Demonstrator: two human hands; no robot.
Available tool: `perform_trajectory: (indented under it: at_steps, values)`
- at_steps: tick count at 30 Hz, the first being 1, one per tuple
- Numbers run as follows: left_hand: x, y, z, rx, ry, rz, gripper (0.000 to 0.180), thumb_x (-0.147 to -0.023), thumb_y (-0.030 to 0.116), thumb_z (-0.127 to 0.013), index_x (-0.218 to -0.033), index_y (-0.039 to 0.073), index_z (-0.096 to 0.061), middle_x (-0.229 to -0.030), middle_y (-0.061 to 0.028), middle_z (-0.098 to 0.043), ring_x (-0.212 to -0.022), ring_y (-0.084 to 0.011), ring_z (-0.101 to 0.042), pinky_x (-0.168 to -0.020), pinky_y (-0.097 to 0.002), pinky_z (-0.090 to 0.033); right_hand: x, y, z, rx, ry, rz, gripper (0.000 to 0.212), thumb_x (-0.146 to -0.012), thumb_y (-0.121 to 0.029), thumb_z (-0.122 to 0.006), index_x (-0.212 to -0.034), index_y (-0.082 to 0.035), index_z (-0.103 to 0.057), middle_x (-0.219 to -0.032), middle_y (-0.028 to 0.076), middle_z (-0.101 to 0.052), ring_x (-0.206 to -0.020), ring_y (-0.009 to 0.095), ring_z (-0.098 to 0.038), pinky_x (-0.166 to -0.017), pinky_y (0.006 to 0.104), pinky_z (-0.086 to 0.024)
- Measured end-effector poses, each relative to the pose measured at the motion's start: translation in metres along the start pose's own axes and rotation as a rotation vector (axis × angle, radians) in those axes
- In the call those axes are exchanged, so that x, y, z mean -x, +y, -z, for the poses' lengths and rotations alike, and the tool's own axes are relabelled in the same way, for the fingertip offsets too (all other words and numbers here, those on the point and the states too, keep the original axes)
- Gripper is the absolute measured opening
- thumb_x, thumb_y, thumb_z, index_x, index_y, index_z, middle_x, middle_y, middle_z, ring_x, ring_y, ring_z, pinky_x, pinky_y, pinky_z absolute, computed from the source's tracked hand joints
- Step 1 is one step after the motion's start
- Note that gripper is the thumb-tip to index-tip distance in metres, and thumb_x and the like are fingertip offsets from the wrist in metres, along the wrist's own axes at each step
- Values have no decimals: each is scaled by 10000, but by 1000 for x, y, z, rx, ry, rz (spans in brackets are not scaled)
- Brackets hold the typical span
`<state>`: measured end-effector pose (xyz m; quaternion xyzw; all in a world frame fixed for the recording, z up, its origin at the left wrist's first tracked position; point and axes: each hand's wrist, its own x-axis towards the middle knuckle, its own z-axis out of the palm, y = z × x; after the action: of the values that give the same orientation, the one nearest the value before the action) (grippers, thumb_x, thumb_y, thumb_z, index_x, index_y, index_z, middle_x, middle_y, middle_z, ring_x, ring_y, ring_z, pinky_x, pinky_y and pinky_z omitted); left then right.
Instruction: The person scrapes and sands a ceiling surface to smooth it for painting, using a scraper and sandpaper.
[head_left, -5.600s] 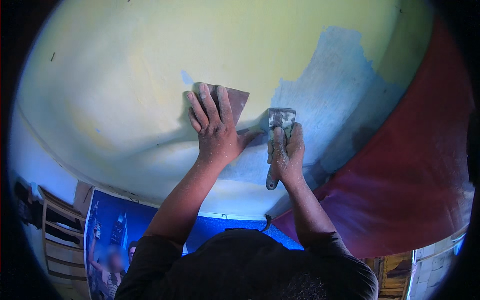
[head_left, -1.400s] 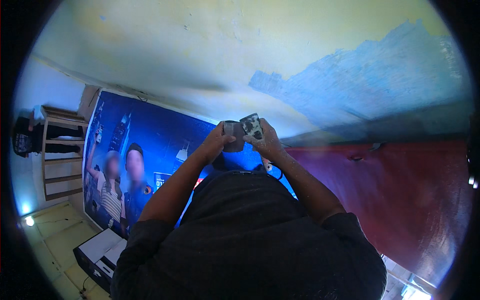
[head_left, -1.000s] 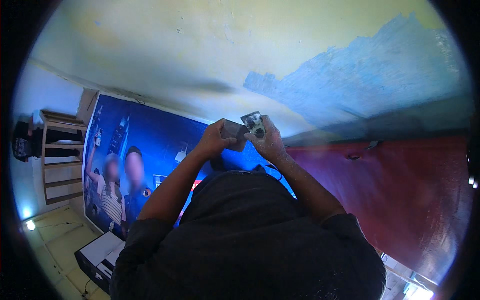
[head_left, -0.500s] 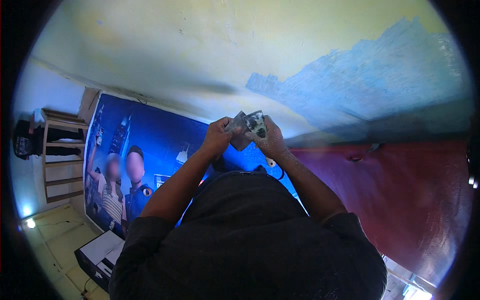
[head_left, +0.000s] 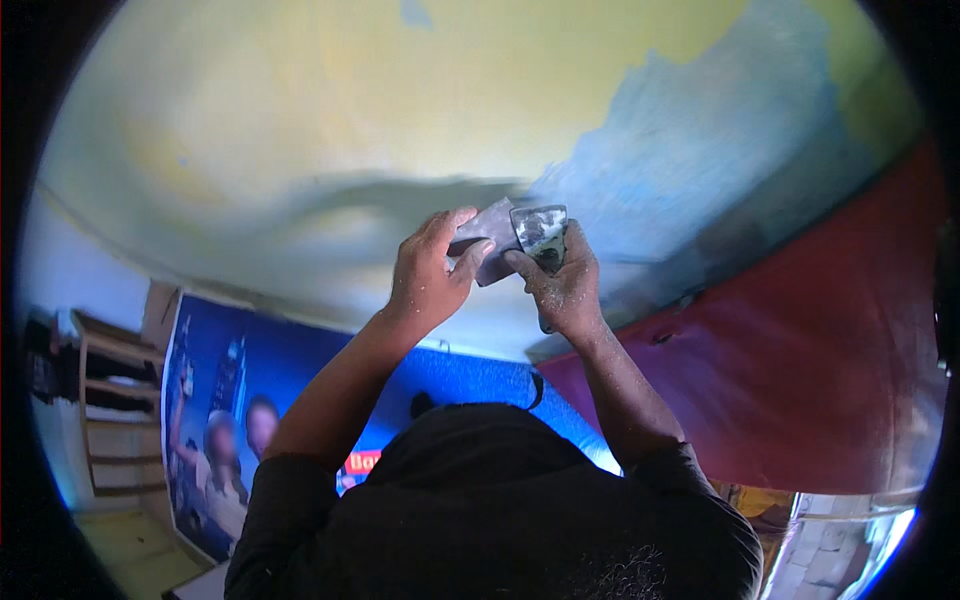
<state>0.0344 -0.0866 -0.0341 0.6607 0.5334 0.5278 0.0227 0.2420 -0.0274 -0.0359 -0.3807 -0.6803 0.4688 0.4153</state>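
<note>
My left hand (head_left: 430, 268) grips a grey flat sheet (head_left: 490, 238) by its left side, with the thumb across its face. A flat piece with a dark edge and whitish smears (head_left: 540, 228) is in my right hand (head_left: 567, 285), held between thumb and fingers. The two pieces meet or overlap at their inner edges, in front of the wall. A dark end shows below the right hand; I cannot tell whether it belongs to the smeared piece. Pale dust speckles my right hand and forearm.
Ahead rises a yellowish wall (head_left: 330, 110) with a rough pale-blue patch (head_left: 690, 140). A dark red sheet (head_left: 760, 360) hangs on the right. At lower left are a blue poster with printed people (head_left: 300, 340) and a wooden shelf rack (head_left: 120, 425) holding dark things.
The view has tilted toward the wall, and both hands appear farther from my body. My left fingers have spread a little, and the grey sheet and smeared piece have turned slightly.
</note>
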Motion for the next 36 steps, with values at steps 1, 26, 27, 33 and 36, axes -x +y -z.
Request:
perform_trajectory:
  at_steps: [1, 26, 27, 33, 36]
  values:
    - [-16, 11, 0, -35, 28, -87, 417, -951, 156, -872, -1292, -12, -701, -1162, -233, -770, -1031, -402, -776, -934, -445, -605, -4, -11, 7, -14, 39, 53, 383, -961, -114, -888, -1205, -16, -609, -1032, 107, -760, -961, 138, -701, -840, 341, -584]
    - [-141, 61, 19, -558, 424, -765, 371, -930, 171, -795, -1301, 178, -793, -1533, -181, -619, -1302, -361, -625, -1095, -504, -436, -14, -140, 59, -76, 395, 254, 243, -1151, -192, -613, -1232, 27, -546, -842, 118, -685, -585, 163, -658, -516, 326, -535]
    - [-139, 60, 18, -587, 413, -752, 401, -952, 251, -807, -1347, 193, -772, -1561, -183, -608, -1338, -358, -604, -1118, -502, -404, -11, -142, 59, -139, 378, 194, 231, -1150, -183, -610, -1226, 23, -537, -824, 117, -681, -551, 164, -640, -496, 334, -524]
    - [-142, 53, 5, -583, 477, -834, 575, -954, 476, -850, -1425, 186, -695, -1599, -169, -604, -1463, -341, -546, -1140, -487, -369, -15, -142, 64, -129, 344, 195, 203, -1151, -172, -588, -1204, 19, -538, -812, 119, -683, -551, 159, -636, -479, 331, -507]
    - [-145, 47, 0, -561, 452, -855, 569, -934, 461, -872, -1394, 174, -699, -1607, -155, -607, -1478, -331, -548, -1153, -481, -359, -17, -139, 62, -100, 361, 192, 201, -1151, -169, -590, -1191, 21, -541, -796, 114, -681, -551, 157, -634, -479, 334, -505]
